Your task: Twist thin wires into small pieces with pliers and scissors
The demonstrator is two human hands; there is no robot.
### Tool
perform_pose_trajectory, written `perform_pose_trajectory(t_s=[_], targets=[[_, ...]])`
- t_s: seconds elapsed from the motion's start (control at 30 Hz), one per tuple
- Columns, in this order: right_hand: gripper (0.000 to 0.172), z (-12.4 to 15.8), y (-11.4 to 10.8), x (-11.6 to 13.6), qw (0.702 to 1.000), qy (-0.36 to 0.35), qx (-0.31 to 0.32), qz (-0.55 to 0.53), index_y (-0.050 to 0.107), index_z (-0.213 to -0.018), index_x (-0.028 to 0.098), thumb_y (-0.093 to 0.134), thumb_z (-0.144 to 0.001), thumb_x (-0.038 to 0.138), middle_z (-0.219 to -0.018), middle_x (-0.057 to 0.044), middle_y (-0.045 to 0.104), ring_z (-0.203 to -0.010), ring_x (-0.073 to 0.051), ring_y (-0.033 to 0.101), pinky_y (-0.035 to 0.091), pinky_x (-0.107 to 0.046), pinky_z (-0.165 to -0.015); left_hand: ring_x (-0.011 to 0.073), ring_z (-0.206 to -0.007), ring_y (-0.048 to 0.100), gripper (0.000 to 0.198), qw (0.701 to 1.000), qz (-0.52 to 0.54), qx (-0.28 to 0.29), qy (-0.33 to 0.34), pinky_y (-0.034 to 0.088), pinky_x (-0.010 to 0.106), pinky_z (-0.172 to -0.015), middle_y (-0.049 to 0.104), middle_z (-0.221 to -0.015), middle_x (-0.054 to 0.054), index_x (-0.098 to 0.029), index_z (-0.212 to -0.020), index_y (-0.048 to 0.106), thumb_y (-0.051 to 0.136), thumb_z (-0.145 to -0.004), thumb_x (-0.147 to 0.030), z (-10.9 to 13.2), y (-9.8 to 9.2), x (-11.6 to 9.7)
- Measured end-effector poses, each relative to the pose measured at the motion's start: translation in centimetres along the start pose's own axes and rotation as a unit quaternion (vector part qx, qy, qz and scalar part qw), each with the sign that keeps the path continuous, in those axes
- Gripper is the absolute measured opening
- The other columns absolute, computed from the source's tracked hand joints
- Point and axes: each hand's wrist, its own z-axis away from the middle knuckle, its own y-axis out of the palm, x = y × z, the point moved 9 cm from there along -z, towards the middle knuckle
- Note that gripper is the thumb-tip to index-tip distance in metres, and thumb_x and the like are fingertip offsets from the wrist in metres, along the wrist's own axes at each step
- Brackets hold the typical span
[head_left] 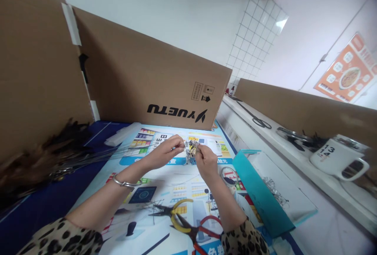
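Observation:
A small cluster of shiny wire and yellow, silver and dark bits (pixel 192 150) is between my two hands, above the printed sheet on the table. My left hand (pixel 173 147) has its fingers closed in a pinch at the left side of the cluster; what lies between the fingertips is too small to make out. Opposite it, my right hand (pixel 206 161) is closed on the right edge of the wire cluster. Yellow-handled pliers (pixel 188 229) and red-handled cutters (pixel 209 218) lie overlapping, nearer to me, between my forearms.
A teal box (pixel 259 192) with loose wire pieces (pixel 273 192) stands at the right. Beyond it, a ledge holds a white mug (pixel 330 159) and scissors (pixel 260 122). Brown feathery material (pixel 38 157) and long thin wires lie left. Cardboard panels (pixel 132 78) rise behind. A clear round roll (pixel 229 176) rests by my right wrist.

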Motion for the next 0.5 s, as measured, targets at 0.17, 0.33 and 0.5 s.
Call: perform_pose_trajectory(t_s=[0.17, 0.33, 0.5], targets=[[0.021, 0.0, -0.7, 0.4, 0.999, -0.021, -0.023, 0.017, 0.059, -0.087, 0.021, 0.040, -0.084, 0.013, -0.081, -0.006, 0.060, -0.079, -0.018, 0.055, 0.042, -0.028, -0.075, 0.0175, -0.080, 0.046, 0.016, 0.999, 0.002, 0.035, 0.002, 0.039, 0.030, -0.075, 0.051, -0.083, 0.003, -0.020, -0.076, 0.050, 0.043, -0.087, -0.029, 0.0, -0.5, -0.2], [0.021, 0.0, -0.6, 0.8, 0.999, -0.038, -0.016, 0.011, 0.060, -0.089, 0.020, 0.041, -0.084, 0.013, -0.081, -0.007, 0.061, -0.079, -0.019, 0.056, 0.042, -0.030, -0.076, 0.0157, -0.077, 0.047, 0.013, 0.998, 0.057, 0.019, -0.026, 0.039, 0.029, -0.074, 0.050, -0.082, 0.001, -0.019, -0.076, 0.052, 0.050, -0.084, -0.028, 0.3, -0.8, -0.4], [0.021, 0.0, -0.3, 1.0, 0.998, -0.065, 0.008, -0.002, 0.060, -0.089, 0.021, 0.041, -0.084, 0.014, -0.078, -0.006, 0.059, -0.074, -0.018, 0.054, 0.043, -0.031, -0.073, 0.0153, -0.079, 0.052, 0.024, 0.951, 0.276, -0.058, -0.125, 0.042, 0.029, -0.071, 0.052, -0.085, 0.001, -0.020, -0.097, 0.052, 0.058, -0.079, -0.034, 0.8, 0.0, 2.0]])
